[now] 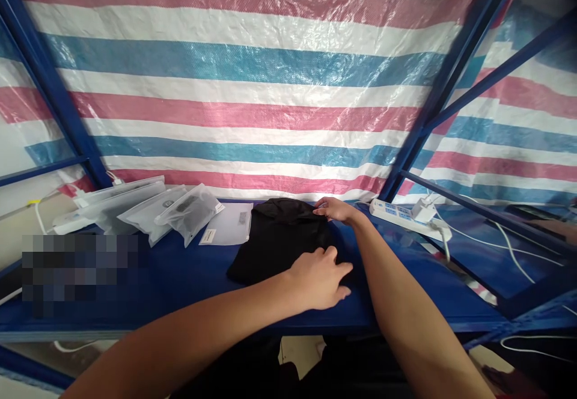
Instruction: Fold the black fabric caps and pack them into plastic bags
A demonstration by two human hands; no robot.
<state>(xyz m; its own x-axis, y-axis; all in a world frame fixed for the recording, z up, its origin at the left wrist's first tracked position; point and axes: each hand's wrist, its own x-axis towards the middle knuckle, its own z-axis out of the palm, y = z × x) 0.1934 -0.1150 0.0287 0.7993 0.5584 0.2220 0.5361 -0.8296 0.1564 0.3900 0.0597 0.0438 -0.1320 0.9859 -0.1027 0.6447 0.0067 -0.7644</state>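
Observation:
A folded black garment (283,240) lies on the blue tabletop in front of me, with a bunched, creased part at its far edge. My right hand (336,210) is at its far right corner, fingers closed on the fabric there. Over the near right part of the garment is my left hand (320,279), its thumb and fingers apart and holding nothing. Whether its palm presses on the cloth I cannot tell. Just left of the garment, a flat, frosted plastic bag (229,225) with white labels lies on the table.
Several more frosted bags (192,207) lean in a row at the left. A white power strip (408,219) with plugs and cables lies at the right. Blue metal posts (433,98) frame the table, and a striped plastic sheet (252,98) hangs behind. A pixelated patch covers the left front.

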